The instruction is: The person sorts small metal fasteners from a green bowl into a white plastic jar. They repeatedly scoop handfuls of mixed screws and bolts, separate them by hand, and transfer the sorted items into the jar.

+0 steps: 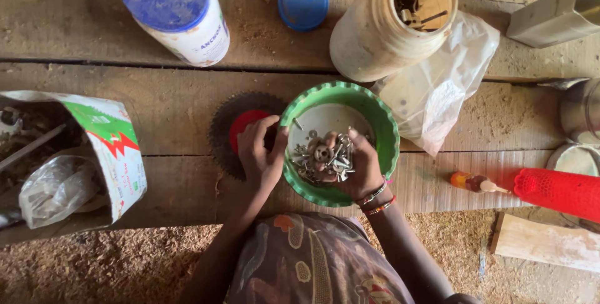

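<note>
Beside green bowl (387,130) — blue-lidded white jar (181,13), open cream jar (390,26).

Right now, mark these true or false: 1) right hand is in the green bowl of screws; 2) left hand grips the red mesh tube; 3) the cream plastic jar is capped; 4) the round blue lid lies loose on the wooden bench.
1) True: the right hand rests on the screws and washers in the round green plastic bowl.
2) False: the left hand holds the bowl's rim; the red mesh tube lies untouched.
3) False: the cream plastic jar is open.
4) True: the round blue lid lies alone on the wooden bench.
</note>
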